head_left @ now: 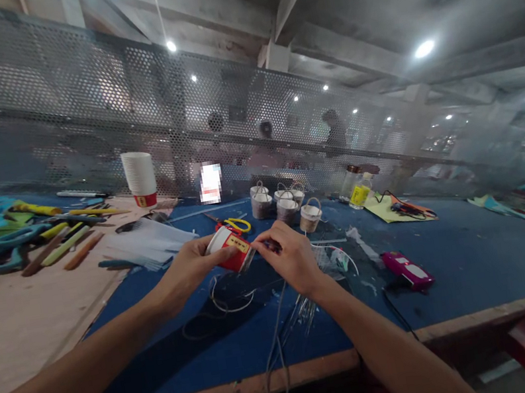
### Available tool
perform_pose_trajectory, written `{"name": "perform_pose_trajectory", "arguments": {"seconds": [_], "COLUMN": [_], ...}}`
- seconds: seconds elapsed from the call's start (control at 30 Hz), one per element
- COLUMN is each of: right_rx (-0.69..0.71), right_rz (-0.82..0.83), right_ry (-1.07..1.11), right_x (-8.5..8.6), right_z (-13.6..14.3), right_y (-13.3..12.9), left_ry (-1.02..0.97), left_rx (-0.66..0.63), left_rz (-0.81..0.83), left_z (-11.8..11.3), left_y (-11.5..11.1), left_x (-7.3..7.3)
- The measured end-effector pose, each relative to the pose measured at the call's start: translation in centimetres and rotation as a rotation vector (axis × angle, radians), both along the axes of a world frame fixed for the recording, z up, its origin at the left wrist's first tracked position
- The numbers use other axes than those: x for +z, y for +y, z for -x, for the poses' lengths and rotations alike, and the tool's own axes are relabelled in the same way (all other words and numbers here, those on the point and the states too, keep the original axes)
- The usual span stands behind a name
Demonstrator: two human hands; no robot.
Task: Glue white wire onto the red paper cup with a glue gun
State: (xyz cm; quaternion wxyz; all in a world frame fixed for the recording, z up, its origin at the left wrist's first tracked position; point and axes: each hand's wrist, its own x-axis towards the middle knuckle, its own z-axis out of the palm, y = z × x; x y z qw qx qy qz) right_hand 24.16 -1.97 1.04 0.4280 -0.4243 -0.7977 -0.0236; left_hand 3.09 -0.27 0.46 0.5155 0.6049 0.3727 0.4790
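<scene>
A red and white paper cup [232, 250] lies tilted in my left hand [202, 257], whose thumb and fingers close round it. My right hand [290, 253] is beside the cup's red end, its fingers pinched at the edge; whatever is between the fingertips is too small to make out. Grey cord [279, 354] hangs below my hands over the table's front edge. Behind the cup lie scissors with yellow handles [238, 225]. Several small wrapped cups with looped handles [286, 207] stand farther back.
A stack of paper cups [139, 173] stands at the back left, near scissors and tools [56, 241]. On the right are a purple device [408, 271], small bottles [360, 191] and yellow paper [395, 209]. A perforated metal screen [137, 110] runs behind the table.
</scene>
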Motion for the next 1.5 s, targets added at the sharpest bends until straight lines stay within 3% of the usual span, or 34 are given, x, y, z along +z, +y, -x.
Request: {"name": "perform_pose_trajectory", "arguments": {"seconds": [1.33, 1.5], "right_rx": [0.005, 0.02], "right_rz": [0.07, 0.09], "right_ry": [0.081, 0.099], "right_x": [0.04, -0.02], "right_z": [-0.38, -0.44], "right_y": [0.4, 0.52], "left_ry": [0.036, 0.061], "left_rx": [-0.078, -0.042], "left_rz": [-0.012, -0.016], "left_z": [0.38, 0.32], "left_y": [-0.43, -0.65], "left_x": [0.62, 0.9]}}
